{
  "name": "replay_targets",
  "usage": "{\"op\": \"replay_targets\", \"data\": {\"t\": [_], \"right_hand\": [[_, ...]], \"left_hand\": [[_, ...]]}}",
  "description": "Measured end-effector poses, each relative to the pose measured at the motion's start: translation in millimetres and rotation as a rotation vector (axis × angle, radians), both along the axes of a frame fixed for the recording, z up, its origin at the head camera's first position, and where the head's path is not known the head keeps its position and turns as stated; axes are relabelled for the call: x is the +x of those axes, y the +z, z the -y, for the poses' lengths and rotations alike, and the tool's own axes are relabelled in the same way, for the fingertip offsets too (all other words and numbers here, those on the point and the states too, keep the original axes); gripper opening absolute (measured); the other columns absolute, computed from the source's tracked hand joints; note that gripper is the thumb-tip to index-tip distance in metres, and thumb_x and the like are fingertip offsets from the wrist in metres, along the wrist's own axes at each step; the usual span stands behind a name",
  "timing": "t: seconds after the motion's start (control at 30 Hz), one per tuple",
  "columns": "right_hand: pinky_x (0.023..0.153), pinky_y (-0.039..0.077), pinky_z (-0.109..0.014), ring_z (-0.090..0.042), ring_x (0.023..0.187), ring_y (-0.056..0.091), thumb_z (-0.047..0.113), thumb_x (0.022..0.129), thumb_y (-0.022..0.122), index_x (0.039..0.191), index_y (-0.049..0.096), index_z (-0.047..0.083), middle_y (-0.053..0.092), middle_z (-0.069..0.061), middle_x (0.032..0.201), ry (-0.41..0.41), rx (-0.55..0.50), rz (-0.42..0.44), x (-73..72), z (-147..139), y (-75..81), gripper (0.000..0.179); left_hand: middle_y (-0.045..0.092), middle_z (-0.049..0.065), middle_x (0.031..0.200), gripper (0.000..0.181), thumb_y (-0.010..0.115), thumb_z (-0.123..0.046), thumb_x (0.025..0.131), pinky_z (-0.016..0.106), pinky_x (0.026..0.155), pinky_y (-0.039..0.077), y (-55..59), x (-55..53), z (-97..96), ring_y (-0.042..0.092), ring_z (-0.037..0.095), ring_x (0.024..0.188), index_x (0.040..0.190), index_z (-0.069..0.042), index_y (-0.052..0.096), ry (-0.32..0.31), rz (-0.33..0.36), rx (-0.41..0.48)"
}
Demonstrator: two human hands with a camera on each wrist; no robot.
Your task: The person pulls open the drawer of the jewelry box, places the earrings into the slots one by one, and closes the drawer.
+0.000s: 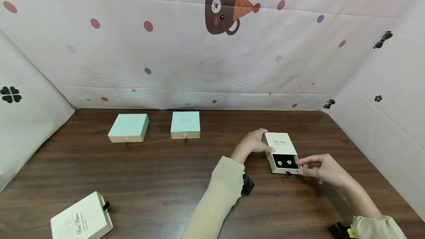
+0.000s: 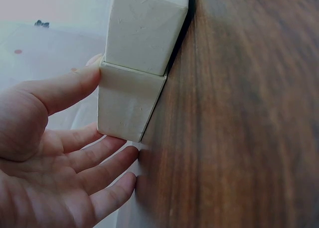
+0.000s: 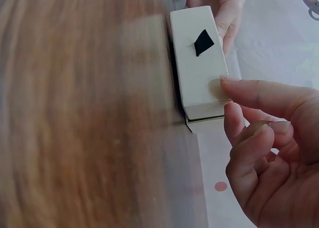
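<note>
A small white jewelry box point(image 1: 280, 142) lettered "Best Wishes" stands at the right of the table with its drawer point(image 1: 283, 170) partly out towards the front. On the black lining lie two flower-shaped stud earrings point(image 1: 289, 162). My left hand point(image 1: 253, 143) holds the box's sleeve from the left and back, thumb on its top. In the left wrist view the fingers point(image 2: 102, 150) curve round the box's end. My right hand point(image 1: 323, 169) pinches the drawer's front right corner between thumb and forefinger. A black pull tab point(image 3: 204, 43) sticks out of the drawer front.
Two mint-green drawer boxes, one at the back left point(image 1: 128, 127) and one at the back middle point(image 1: 185, 124), stand closed. Another white box point(image 1: 83, 217) with a black tab lies at the front left. White printed cloth point(image 1: 179, 47) walls the table's back and sides.
</note>
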State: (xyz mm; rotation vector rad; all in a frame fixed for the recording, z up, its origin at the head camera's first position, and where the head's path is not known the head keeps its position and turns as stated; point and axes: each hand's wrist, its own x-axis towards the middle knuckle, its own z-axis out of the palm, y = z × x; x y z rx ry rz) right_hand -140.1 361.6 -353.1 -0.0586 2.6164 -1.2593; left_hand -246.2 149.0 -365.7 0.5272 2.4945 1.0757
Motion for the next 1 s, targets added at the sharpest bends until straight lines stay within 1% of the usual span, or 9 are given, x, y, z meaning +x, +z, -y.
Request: {"op": "replay_targets", "data": {"t": [0.33, 0.8, 1.0], "right_hand": [[0.042, 0.038, -0.025, -0.003, 0.055, 0.050, 0.015, 0.076, 0.073, 0.110, 0.059, -0.010, 0.055, 0.007, 0.072, -0.025, -0.007, -0.016, -1.8, -0.1, -3.2, 0.045], [0.043, 0.039, -0.026, -0.002, 0.057, 0.052, 0.015, 0.074, 0.075, 0.112, 0.058, -0.010, 0.055, 0.006, 0.075, -0.048, -0.025, -0.023, -5.0, -0.5, -3.4, 0.049], [0.042, 0.040, -0.026, -0.001, 0.052, 0.048, 0.014, 0.073, 0.075, 0.111, 0.059, -0.009, 0.055, 0.004, 0.075, -0.046, -0.010, -0.052, -8.9, -0.1, -4.5, 0.048]], "left_hand": [[0.044, -0.001, 0.137, 0.072, 0.074, -0.033, 0.075, 0.030, 0.097, 0.036, -0.1, -0.4, 0.5, 0.038, 0.017, 0.126, 0.137, -0.019, 0.040, -0.008, -0.001, 0.008], [0.044, -0.001, 0.137, 0.071, 0.074, -0.032, 0.076, 0.030, 0.098, 0.035, 0.1, 0.3, 1.1, 0.037, 0.017, 0.128, 0.137, -0.019, 0.041, -0.013, 0.002, 0.014], [0.045, -0.001, 0.136, 0.072, 0.075, -0.031, 0.075, 0.029, 0.097, 0.036, -0.2, 0.7, 1.2, 0.038, 0.016, 0.127, 0.137, -0.019, 0.041, -0.009, -0.001, 0.010]]}}
